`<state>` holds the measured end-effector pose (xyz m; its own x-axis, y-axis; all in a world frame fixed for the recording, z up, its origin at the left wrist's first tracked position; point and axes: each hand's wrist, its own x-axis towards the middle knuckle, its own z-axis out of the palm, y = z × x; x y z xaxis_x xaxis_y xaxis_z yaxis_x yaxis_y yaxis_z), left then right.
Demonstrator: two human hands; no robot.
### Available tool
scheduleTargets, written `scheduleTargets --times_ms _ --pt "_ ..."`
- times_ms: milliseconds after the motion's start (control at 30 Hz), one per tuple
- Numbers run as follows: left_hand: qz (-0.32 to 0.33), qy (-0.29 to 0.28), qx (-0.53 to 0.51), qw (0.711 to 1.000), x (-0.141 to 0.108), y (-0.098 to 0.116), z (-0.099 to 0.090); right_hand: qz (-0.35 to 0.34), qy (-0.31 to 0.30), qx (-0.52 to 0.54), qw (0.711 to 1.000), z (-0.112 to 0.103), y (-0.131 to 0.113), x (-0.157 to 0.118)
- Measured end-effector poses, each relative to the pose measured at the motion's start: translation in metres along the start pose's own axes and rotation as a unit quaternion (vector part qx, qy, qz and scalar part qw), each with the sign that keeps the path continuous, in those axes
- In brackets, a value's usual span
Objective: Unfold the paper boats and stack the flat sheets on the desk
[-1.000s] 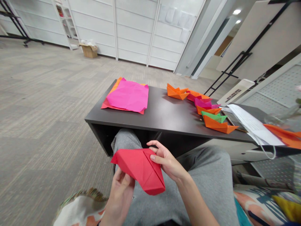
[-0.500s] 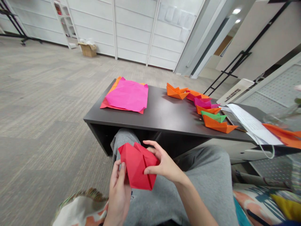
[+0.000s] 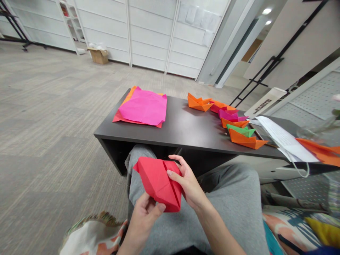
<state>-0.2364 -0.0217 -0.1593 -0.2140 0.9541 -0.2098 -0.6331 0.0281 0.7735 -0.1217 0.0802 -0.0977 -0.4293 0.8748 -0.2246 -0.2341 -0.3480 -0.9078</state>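
Note:
A partly folded red paper piece (image 3: 158,181) hovers over my lap, above grey trousers (image 3: 233,205). My left hand (image 3: 145,216) grips its lower edge from underneath, thumb on the bottom corner. My right hand (image 3: 187,184) pinches its right side, thumb across the front fold and fingers behind the top edge. The shape is puffed open, with a crease running down its right half.
A dark low table (image 3: 186,132) stands just beyond my knees. On it lie a stack of flat pink and orange sheets (image 3: 143,108), a row of several folded paper boats (image 3: 233,124) and white papers (image 3: 284,140). Carpeted floor stretches to the left.
The red paper went from a long spread shape to a tighter, puffed form. My left hand slid from behind it down to its bottom corner; the right kept hold.

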Motion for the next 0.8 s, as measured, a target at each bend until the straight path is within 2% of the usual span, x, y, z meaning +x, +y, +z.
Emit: scheduleTargets --times_ms 67,133,233,333,500,600,733,800 --pt "-0.006 0.022 -0.039 0.999 -0.0016 0.0022 0.0010 0.007 0.004 0.010 1.000 -0.0009 -0.0014 0.0000" --pt "-0.014 0.019 -0.061 0.998 -0.0042 0.0039 0.0026 0.030 -0.008 0.014 0.999 -0.0015 -0.0017 0.0003" --pt "-0.033 -0.048 -0.035 0.998 -0.0073 0.0039 0.0038 0.048 -0.025 0.006 0.999 -0.0016 0.0001 0.0009" --pt "-0.042 -0.106 -0.015 0.993 -0.0079 0.0018 0.0027 0.026 -0.013 -0.021 0.999 -0.0017 0.0016 0.0017" --pt "-0.039 -0.077 -0.107 0.991 -0.0071 0.0016 0.0033 0.010 -0.004 -0.051 0.999 -0.0029 0.0004 0.0025" --pt "-0.062 -0.072 -0.122 0.988 -0.0076 0.0017 0.0046 -0.011 -0.002 -0.066 0.998 -0.0013 0.0008 0.0017" --pt "-0.118 -0.020 -0.160 0.980 -0.0078 -0.0008 0.0043 -0.010 -0.009 -0.067 0.998 0.0037 0.0035 -0.0001" --pt "-0.111 -0.014 -0.159 0.981 -0.0062 -0.0023 0.0046 -0.021 0.001 -0.075 0.997 0.0056 0.0054 -0.0005"
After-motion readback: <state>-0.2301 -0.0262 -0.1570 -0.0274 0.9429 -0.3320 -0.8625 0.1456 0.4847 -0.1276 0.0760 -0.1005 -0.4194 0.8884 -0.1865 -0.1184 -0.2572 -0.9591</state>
